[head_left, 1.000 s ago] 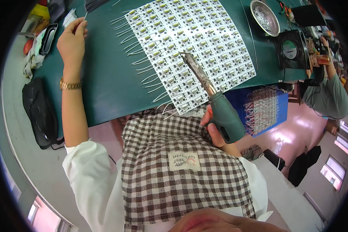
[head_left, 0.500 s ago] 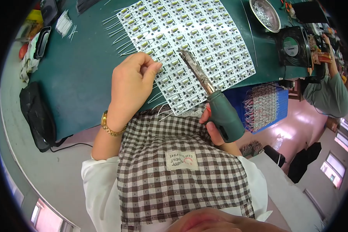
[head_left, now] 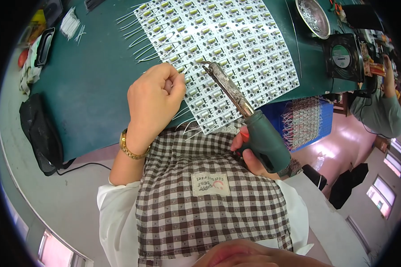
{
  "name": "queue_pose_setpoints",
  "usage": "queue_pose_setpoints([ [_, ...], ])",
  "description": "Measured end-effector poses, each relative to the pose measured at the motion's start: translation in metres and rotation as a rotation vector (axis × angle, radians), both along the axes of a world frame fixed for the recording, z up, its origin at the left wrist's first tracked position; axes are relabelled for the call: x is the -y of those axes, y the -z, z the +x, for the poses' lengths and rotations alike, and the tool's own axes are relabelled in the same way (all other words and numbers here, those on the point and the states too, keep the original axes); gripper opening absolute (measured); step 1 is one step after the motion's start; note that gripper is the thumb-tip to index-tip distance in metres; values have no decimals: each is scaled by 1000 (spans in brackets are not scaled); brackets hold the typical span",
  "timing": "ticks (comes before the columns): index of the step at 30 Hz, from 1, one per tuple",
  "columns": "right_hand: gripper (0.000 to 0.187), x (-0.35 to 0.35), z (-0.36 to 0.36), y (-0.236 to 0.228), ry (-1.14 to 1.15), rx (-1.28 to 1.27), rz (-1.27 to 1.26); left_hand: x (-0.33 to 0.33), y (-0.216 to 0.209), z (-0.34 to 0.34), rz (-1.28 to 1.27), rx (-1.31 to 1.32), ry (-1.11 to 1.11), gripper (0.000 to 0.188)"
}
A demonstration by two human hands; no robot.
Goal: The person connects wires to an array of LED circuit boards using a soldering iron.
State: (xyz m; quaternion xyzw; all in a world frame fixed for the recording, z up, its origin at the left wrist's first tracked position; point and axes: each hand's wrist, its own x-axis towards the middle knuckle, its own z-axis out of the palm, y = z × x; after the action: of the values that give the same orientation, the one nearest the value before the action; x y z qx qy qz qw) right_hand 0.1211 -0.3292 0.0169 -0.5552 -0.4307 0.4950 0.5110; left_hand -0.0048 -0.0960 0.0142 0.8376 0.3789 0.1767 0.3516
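A large white panel of small circuit boards (head_left: pixel 254 66), each with a yellowish part, lies on the green table. White wires (head_left: pixel 143 49) stick out from its left edge. My left hand (head_left: pixel 155 95) is closed in a pinch at that edge, with a short white wire at the fingertips; the fingers partly hide it. In my right hand (head_left: pixel 250 158), at the panel's near side, is a soldering iron (head_left: pixel 265 140) with a dark green handle. Its worn metal barrel slants up and left, and the bent tip is over the panel, close to my left fingertips.
Loose white wires (head_left: pixel 70 24) lie at the far left, above a black pouch (head_left: pixel 41 133). A metal bowl (head_left: pixel 304 13) and a black fan (head_left: pixel 343 58) stand at right. Below them, a blue tray (head_left: pixel 327 122) holds wired boards. Another person's arm (head_left: pixel 387 80) shows at far right.
The iron's handle has shifted right and toward me, its tip slightly left and lower. My left hand stays pinched at the panel's edge. The view has shifted slightly.
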Motion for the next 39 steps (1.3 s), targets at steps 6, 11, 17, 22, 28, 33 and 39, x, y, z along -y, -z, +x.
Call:
queue_pose_setpoints([
  [6,47,-2,-7,3,43,-84,-23,0,1,0,4,0,-11,13],
  [11,38,3,-15,19,151,42,-60,0,1,2,19,4,-1,14],
  [17,32,3,-20,23,187,135,-89,0,3,0,36,10,5,14],
  [22,24,-4,-16,21,129,163,-44,0,3,0,44,5,1,14],
  [28,25,-7,-11,-2,72,77,-218,0,4,0,52,20,2,14],
  [33,38,-1,-6,-5,82,-1,-112,1,1,-1,61,16,6,15],
  [39,46,-4,-5,-6,51,57,-74,1,2,-2,63,20,18,15],
])
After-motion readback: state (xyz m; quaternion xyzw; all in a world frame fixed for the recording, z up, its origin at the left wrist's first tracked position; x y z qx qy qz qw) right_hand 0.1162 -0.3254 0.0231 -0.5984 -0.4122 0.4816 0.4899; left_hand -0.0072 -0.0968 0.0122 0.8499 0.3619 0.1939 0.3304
